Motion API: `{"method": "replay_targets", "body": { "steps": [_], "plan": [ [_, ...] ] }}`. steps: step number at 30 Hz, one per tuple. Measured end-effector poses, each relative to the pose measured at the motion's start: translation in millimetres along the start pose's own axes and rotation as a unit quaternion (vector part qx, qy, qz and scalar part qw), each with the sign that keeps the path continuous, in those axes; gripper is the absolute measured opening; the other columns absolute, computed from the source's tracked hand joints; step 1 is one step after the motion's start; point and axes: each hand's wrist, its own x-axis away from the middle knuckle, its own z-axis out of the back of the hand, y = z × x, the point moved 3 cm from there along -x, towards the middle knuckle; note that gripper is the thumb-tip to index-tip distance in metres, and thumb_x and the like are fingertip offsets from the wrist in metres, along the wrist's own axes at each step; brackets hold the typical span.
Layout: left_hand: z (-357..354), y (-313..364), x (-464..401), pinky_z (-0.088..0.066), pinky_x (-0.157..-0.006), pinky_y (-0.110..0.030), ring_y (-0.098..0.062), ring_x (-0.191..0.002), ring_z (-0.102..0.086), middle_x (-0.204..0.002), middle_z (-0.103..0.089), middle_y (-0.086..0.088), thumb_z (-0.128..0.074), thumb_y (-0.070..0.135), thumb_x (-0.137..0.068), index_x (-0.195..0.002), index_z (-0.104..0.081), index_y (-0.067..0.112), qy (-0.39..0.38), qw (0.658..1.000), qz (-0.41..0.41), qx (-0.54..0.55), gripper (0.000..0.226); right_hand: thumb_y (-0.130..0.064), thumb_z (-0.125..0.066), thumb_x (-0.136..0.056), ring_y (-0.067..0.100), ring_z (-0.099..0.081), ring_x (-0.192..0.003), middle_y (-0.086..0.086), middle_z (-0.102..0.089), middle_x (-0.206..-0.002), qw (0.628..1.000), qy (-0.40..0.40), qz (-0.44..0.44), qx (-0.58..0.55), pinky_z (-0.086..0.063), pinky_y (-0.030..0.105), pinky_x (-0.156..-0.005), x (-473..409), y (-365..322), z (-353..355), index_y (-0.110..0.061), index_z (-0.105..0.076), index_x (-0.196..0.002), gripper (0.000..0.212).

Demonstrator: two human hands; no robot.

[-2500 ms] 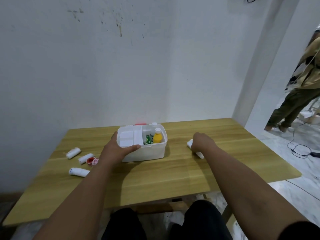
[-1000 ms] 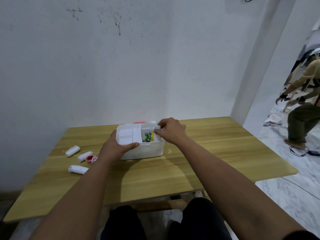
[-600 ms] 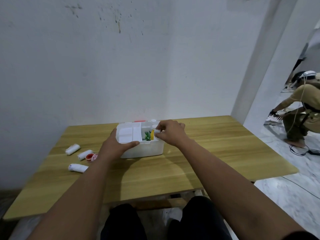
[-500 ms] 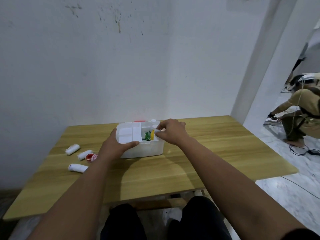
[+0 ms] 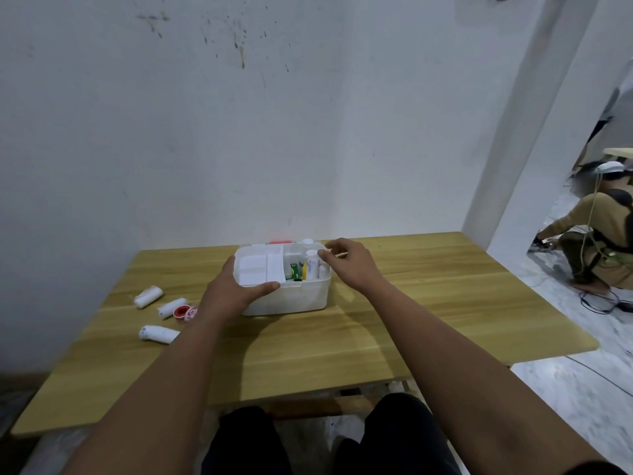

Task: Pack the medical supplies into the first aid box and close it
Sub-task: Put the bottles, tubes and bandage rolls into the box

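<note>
The white first aid box (image 5: 291, 299) stands open on the wooden table (image 5: 428, 303). My left hand (image 5: 236, 289) grips its front left rim, thumb on the edge by the white inner tray (image 5: 260, 269). My right hand (image 5: 349, 265) hovers at the box's right rim, fingers loosely apart and holding nothing, just beside a white tube (image 5: 311, 265) standing upright inside. A green packet (image 5: 294, 271) and a mostly hidden yellow bottle (image 5: 304, 269) are in the same compartment. Three white bandage rolls (image 5: 148, 296) (image 5: 169, 308) (image 5: 158, 334) and a red tape roll (image 5: 181, 311) lie on the table to the left.
A red-marked part (image 5: 280, 241) and a white cap (image 5: 307, 241) show behind the box, against the wall. A person (image 5: 603, 234) crouches on the floor at the far right, with cables (image 5: 603, 303) nearby. My knees are under the table's front edge.
My right hand took a white tube from the table right of the box, carried it over, stood it in the right compartment and has let go. My left hand has stayed on the box.
</note>
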Motion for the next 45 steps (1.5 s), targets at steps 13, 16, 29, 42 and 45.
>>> {"method": "replay_targets", "body": {
  "steps": [13, 16, 29, 42, 45],
  "plan": [
    [-0.6, 4.1, 1.1, -0.053, -0.100, -0.046, -0.020, -0.128, -0.055, -0.143, -0.058, 0.012, -0.088, 0.075, -0.050, -0.149, -0.041, 0.041, 0.005, 1.000, -0.003, 0.022, 0.115, -0.065, -0.067, -0.088, 0.018, -0.053, -0.129, 0.001, -0.051, -0.152, 0.989, -0.120, -0.053, -0.067, -0.042, 0.030, -0.094, -8.9, -6.0, -17.2, -0.018, -0.038, -0.158, 0.089],
    [-1.3, 5.3, 0.6, -0.052, -0.098, -0.043, -0.021, -0.129, -0.054, -0.145, -0.056, 0.010, -0.089, 0.070, -0.056, -0.150, -0.040, 0.039, 0.004, 1.000, -0.008, 0.018, 0.111, -0.074, -0.066, -0.082, 0.023, -0.050, -0.134, 0.004, -0.043, -0.160, 0.987, -0.118, -0.083, -0.068, -0.043, 0.035, -0.093, -13.4, -11.2, -22.4, -0.018, -0.036, -0.158, 0.099],
    [10.0, 17.2, 5.5, -0.048, -0.086, -0.027, -0.015, -0.127, -0.053, -0.135, -0.054, 0.017, -0.089, 0.061, -0.067, -0.150, -0.043, 0.038, -0.045, 0.998, -0.029, 0.013, 0.098, -0.047, -0.099, -0.060, 0.013, -0.059, -0.121, -0.009, -0.056, -0.139, 0.978, -0.202, -0.034, -0.036, -0.055, 0.028, -0.085, -9.3, 0.9, -23.9, -0.026, -0.034, -0.152, 0.115],
    [137.8, -63.1, -1.6, -0.049, -0.104, -0.041, -0.028, -0.136, -0.052, -0.149, -0.057, -0.004, -0.067, 0.038, -0.093, -0.150, -0.054, 0.030, 0.071, 0.951, 0.117, -0.276, 0.059, -0.014, -0.090, -0.078, -0.003, -0.054, -0.093, -0.026, -0.048, -0.111, 0.973, -0.211, -0.025, -0.088, -0.046, 0.020, -0.066, -2.2, -4.7, -24.1, -0.028, -0.024, -0.157, 0.104],
    [139.5, -76.1, -4.2, -0.043, -0.109, -0.037, -0.027, -0.142, -0.047, -0.158, -0.047, -0.003, -0.068, 0.035, -0.093, -0.156, -0.047, 0.027, -0.005, 0.951, 0.133, -0.278, 0.067, -0.016, -0.091, -0.077, -0.004, -0.054, -0.096, -0.015, -0.051, -0.126, 0.970, -0.222, -0.026, -0.096, -0.048, 0.020, -0.068, -2.9, -3.8, -24.6, -0.029, -0.023, -0.158, 0.106]
  ]
}}
